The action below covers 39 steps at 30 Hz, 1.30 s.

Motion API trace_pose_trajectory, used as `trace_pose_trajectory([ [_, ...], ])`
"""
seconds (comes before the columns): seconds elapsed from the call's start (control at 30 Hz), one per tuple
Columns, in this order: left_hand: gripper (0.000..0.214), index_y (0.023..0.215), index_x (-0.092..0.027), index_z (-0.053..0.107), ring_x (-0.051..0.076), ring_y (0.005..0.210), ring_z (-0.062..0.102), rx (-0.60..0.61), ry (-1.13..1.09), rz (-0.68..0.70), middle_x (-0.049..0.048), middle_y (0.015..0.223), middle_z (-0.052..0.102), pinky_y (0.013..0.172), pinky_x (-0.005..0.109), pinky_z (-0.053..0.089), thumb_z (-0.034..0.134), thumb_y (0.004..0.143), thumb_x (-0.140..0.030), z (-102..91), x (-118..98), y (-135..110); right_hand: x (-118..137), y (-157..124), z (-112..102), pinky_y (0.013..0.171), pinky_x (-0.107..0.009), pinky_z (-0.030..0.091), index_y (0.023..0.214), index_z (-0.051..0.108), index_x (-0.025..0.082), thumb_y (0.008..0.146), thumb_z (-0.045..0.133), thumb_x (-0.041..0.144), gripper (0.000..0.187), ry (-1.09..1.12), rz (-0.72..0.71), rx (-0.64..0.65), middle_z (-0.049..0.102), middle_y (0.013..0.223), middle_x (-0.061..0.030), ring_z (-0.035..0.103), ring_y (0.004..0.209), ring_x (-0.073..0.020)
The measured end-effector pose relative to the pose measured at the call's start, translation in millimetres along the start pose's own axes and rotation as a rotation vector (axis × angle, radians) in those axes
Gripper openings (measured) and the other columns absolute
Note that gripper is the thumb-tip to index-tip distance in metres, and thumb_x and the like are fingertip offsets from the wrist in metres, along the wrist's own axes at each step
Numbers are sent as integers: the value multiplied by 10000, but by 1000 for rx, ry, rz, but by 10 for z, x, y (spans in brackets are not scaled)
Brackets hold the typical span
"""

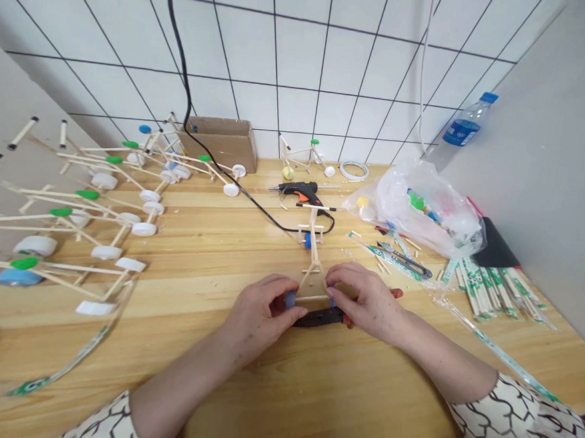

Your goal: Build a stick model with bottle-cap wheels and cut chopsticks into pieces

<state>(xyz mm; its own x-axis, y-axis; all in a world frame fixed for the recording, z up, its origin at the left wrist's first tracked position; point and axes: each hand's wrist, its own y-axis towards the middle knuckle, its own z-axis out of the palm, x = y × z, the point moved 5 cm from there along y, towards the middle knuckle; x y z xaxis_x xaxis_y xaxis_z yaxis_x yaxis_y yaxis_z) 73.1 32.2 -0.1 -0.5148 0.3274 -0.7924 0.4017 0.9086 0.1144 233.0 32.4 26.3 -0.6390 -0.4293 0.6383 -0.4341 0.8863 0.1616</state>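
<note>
Between my hands stands a small tricycle model point(312, 247) built of wooden sticks, with a blue cap wheel point(307, 241) at its far end. My left hand point(260, 313) pinches a blue bottle cap point(290, 299) at the left end of the near cross stick. At that stick's other end, the fingers of my right hand point(367, 301) close on a second blue cap point(332, 301), mostly covered by them. Pliers point(320, 317) with dark jaws and red handles lie on the table just under the stick, partly hidden by my right hand.
Several similar stick tricycles point(88, 195) crowd the left side. A glue gun point(299, 189) with a black cord lies behind the model. To the right are a utility knife point(404, 259), a plastic bag of caps point(424, 201), wrapped chopsticks point(498, 290) and a water bottle point(461, 132).
</note>
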Motion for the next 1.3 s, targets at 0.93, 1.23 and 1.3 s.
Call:
trace_pose_trajectory([
  [0.93,290,786,-151,636,121,594,517,-152,-200,-213,10,686,613,558,219,425,479,819,-392,-173,168,-37,-373,-133,-515,680,-308,477,725,611,199,787,526,315,157,15,215,-319,674,738,-38,615,719,-193],
  [1.23,278,707,-156,631,104,527,447,-205,-248,-268,-25,574,533,508,205,373,516,786,-398,-229,188,-54,-654,-224,-601,616,-286,424,757,647,164,781,536,410,271,5,368,-378,627,684,-34,555,648,-173],
  [1.3,272,714,-157,630,101,527,439,-199,-251,-279,-29,576,527,508,204,368,521,784,-396,-224,193,-59,-641,-227,-602,618,-285,422,756,647,162,783,534,408,272,3,357,-383,626,682,-34,552,645,-171],
])
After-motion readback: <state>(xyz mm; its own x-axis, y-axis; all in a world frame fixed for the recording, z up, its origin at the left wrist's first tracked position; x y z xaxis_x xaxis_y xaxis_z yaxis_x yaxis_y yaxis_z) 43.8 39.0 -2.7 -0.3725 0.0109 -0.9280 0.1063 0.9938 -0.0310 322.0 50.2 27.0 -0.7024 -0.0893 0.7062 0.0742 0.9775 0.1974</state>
